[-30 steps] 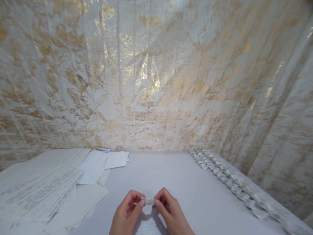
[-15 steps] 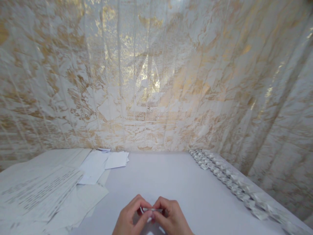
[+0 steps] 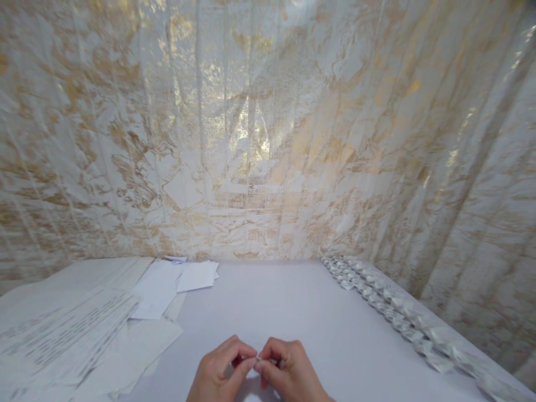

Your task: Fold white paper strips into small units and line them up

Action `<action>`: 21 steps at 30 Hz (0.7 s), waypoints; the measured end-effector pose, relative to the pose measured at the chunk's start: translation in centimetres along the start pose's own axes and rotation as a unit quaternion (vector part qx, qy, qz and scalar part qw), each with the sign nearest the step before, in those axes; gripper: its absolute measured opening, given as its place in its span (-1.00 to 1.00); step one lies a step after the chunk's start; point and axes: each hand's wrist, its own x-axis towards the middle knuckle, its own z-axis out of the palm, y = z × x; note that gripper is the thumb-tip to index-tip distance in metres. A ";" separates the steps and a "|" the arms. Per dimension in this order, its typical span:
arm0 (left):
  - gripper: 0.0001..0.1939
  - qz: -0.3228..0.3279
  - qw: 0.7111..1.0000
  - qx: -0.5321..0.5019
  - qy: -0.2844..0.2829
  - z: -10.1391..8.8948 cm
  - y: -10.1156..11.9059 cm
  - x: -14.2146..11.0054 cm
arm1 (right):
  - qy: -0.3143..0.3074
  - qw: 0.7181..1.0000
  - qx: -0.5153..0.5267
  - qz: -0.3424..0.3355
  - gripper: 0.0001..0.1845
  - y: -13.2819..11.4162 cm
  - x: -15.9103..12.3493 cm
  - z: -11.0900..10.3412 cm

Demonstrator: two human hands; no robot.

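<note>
Head view: the left hand and the right hand come in from the bottom edge and meet near the middle, fingertips almost touching. Each has its thumb and forefinger pinched together on a small piece of paper. This piece sits between the two sets of fingertips, just above the table, and the fingers cover most of it, so its exact shape cannot be told. The other fingers of both hands curl inward. A shadow falls on the white tabletop between the wrists, with a brighter patch at the bottom edge that is too cut off to identify.

On the left side of the table, printed sheets lie spread out and overlapping, some with dark rows of print. A blank white sheet lies across their far right part, and a small stack of white paper lies just beside it, close to the far edge. Along the right edge, folded paper chains run in rows from the far corner toward the near right, well apart from the hands. Behind the table hangs a pale curtain with a shiny gold pattern and upright folds.
</note>
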 end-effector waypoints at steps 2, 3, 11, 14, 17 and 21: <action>-0.80 -0.020 1.000 0.004 -0.024 -0.2 -0.5 0.3 | -0.001 1.000 -0.013 0.000 -0.89 0.3 0.1 -0.1; -0.81 -0.028 0.999 0.006 -0.032 -0.3 -0.7 0.4 | 0.005 0.999 -0.032 -0.009 -0.91 0.4 0.1 -0.2; -0.89 -0.023 0.995 0.092 -0.043 -0.1 -0.8 0.1 | 0.008 0.979 -0.176 -0.103 -0.70 0.5 -0.1 -1.0; -0.91 -0.001 0.992 0.121 -0.026 0.1 -1.1 0.0 | 0.003 0.968 -0.196 -0.157 -0.68 0.7 0.0 -1.1; -0.93 0.024 0.991 0.132 -0.009 0.4 -1.7 -0.1 | 0.005 0.961 -0.203 -0.188 -0.70 0.8 0.1 -1.2; -0.89 0.043 0.989 0.144 -0.018 0.6 -1.9 -0.3 | -0.009 0.963 -0.184 -0.197 -0.61 0.9 0.1 -1.2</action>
